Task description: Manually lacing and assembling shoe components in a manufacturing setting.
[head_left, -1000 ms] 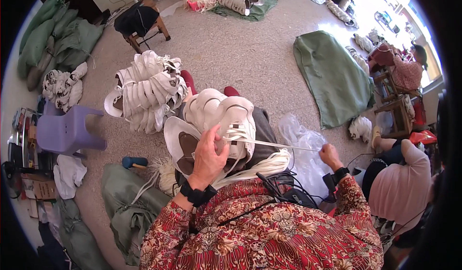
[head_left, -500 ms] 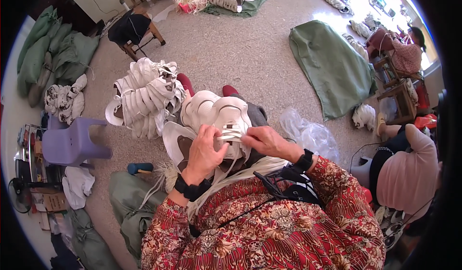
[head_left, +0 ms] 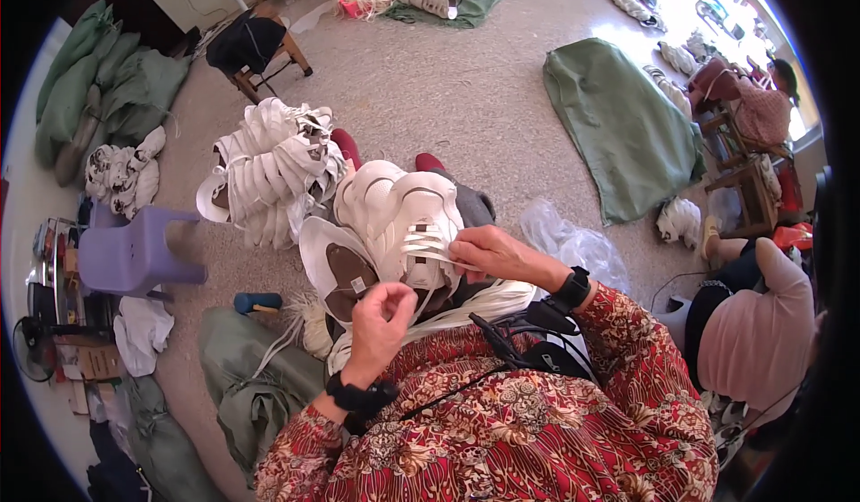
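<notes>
A white sneaker [head_left: 421,199] lies in my lap with flat white laces [head_left: 425,244] crossing its tongue. At its right side my right hand [head_left: 498,257] pinches a lace strand close to the eyelets. My left hand [head_left: 383,325] is off the sneaker, below its opening, with thumb and fingers drawn together; what they hold, if anything, is hidden. A loose strand hangs between the opening and this hand. More white sneaker uppers press against the left side, one showing its brown lining [head_left: 348,274]. A bundle of white laces [head_left: 488,303] lies across my lap.
A stack of white sneakers [head_left: 273,175] stands ahead on the left, near a purple stool [head_left: 143,251]. A blue-headed mallet [head_left: 258,302] lies by a green sack [head_left: 237,350]. Clear plastic [head_left: 573,247] and a green cloth [head_left: 618,130] are right. Another person [head_left: 748,341] sits at right.
My left hand has left the laces and moved down toward me, its fingers closing. The right hand stays at the sneaker's right side, having shifted slightly.
</notes>
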Demonstrator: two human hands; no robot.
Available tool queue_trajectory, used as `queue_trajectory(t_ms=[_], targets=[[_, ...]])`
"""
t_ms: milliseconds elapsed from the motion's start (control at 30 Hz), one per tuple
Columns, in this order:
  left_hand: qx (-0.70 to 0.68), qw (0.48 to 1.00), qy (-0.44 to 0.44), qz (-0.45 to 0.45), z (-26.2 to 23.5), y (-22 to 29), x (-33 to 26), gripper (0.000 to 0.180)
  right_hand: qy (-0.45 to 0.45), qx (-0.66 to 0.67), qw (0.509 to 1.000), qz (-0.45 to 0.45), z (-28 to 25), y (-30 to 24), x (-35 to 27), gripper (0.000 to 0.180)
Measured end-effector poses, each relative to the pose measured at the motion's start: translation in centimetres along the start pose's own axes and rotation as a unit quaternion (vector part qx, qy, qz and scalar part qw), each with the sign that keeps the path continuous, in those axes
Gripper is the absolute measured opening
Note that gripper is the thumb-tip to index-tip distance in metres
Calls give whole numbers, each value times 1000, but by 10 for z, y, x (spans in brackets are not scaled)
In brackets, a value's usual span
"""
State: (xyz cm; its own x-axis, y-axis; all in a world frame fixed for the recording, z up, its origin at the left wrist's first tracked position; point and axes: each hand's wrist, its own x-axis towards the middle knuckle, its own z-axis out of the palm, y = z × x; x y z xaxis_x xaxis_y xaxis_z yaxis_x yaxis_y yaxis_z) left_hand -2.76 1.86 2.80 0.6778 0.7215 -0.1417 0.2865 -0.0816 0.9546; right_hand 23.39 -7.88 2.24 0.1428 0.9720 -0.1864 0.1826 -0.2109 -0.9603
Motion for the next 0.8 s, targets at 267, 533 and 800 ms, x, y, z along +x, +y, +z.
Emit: queue_trajectory(t_ms=[267, 533, 800], targets=[[-179, 977, 44, -108, 1, -5, -13, 12, -6, 78, 997, 28, 16, -3, 14, 16], [-360, 909, 43, -205, 24, -3, -8, 11, 1, 119, 991, 66, 14, -3, 13, 13], [-510, 803, 4, -308, 24, -10, -1, 13, -57, 94, 991, 77, 21, 11, -12, 21]])
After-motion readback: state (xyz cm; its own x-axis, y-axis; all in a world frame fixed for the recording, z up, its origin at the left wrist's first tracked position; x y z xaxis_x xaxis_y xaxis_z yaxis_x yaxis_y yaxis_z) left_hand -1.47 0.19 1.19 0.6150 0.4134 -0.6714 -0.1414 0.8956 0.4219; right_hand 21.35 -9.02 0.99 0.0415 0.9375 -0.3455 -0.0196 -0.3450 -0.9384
